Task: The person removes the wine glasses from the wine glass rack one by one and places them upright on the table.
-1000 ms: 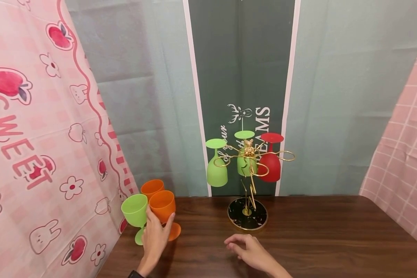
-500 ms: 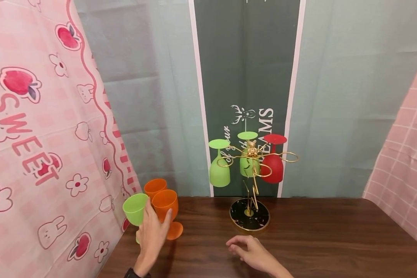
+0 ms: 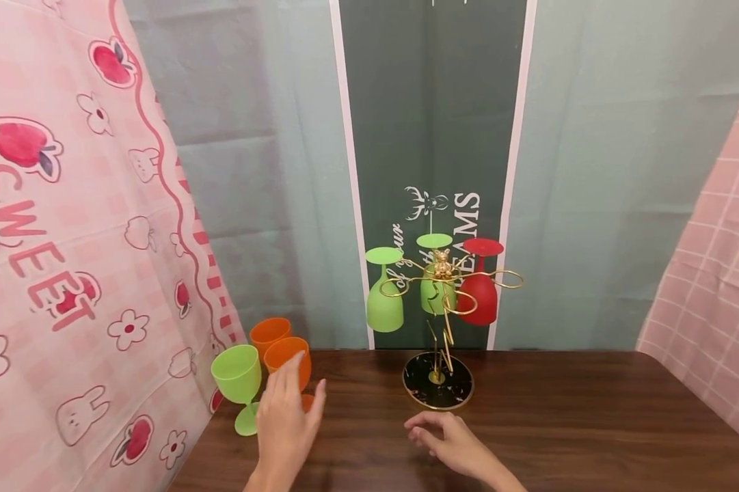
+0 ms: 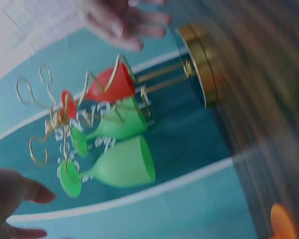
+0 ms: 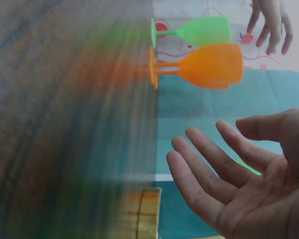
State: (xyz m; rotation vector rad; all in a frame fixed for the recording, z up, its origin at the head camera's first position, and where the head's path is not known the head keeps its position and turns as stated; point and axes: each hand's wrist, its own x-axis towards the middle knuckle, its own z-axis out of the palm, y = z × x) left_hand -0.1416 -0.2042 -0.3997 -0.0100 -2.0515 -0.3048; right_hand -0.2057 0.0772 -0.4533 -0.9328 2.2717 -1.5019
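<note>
The brown worktop [image 3: 560,430] holds a gold rack [image 3: 424,391] on its far side. The left hand [image 3: 286,417] and right hand [image 3: 455,443] are both empty, fingers loose and a bit spread. Two orange cups [image 3: 283,353] and one green cup [image 3: 235,376] stand upright on the left. They look light, hard and maybe slippery. The thin stem [image 5: 168,33] seems best to pinch.

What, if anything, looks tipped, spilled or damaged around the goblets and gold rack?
Nothing stands out: the two orange goblets and a green goblet stand upright on the table, while two green goblets and a red goblet hang upside down on the gold rack. No spill shows.
</note>
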